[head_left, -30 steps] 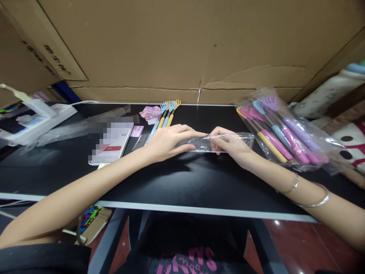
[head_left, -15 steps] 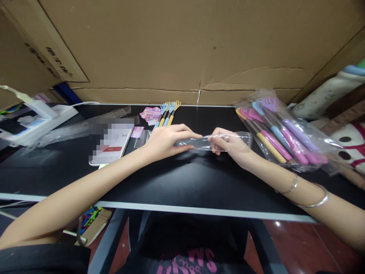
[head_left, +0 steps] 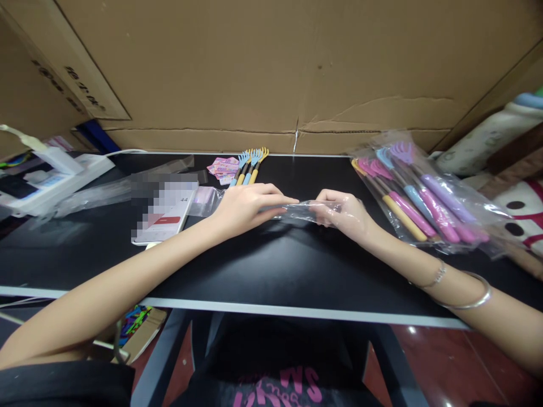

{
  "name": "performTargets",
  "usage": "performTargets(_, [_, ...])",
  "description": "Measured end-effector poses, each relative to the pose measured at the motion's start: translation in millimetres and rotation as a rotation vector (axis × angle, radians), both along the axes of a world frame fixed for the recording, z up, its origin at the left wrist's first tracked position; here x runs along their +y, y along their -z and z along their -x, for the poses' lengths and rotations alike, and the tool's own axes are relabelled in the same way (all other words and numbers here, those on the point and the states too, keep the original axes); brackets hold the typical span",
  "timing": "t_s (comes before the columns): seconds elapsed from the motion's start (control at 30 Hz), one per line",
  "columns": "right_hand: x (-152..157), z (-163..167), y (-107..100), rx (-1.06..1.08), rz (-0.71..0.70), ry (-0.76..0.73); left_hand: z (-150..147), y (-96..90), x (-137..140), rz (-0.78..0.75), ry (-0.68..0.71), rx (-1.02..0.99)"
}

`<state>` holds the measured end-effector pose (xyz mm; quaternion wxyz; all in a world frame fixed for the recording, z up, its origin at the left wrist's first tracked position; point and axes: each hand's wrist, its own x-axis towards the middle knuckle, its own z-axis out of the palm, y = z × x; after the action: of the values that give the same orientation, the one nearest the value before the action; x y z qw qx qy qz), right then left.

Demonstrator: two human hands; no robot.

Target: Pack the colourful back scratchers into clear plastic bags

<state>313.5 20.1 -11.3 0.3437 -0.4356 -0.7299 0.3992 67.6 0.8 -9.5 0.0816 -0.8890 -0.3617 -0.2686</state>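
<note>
A long, narrow clear plastic bag (head_left: 300, 211) stretches between my two hands, just above the black desk. My left hand (head_left: 248, 206) pinches it between thumb and fingers. At the other end, my right hand (head_left: 339, 212) has its fingers curled on the film, and part of the film lies over that hand. Past my left wrist, clear film covers a small pink-purple card (head_left: 204, 195). Behind my left hand lie several back scratchers (head_left: 250, 164) with blue and yellow claw heads; my hand hides their lower handles.
Pink printed cards (head_left: 224, 168) lie beside the scratchers. A phone (head_left: 169, 212) and flat plastic bags (head_left: 127, 183) are on the left, near a power strip (head_left: 63, 181). Bagged scratchers (head_left: 418, 192) lie right. Cardboard (head_left: 271, 73) walls the desk's back.
The film's right end has flattened over my right hand. At the left, its end now covers the small card, which lay uncovered before. My hands have barely moved.
</note>
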Motion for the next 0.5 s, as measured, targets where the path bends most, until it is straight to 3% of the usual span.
performTargets(0.33, [7.4, -3.1, 2.9, 0.047, 0.036, -0.025, 2.0, -5.6, -2.6, 0.167, -0.018, 0.046])
performTargets(0.5, [9.9, -6.5, 3.4, 0.099, 0.052, -0.025, 2.4, -8.3, -4.3, 0.174, -0.022, 0.08])
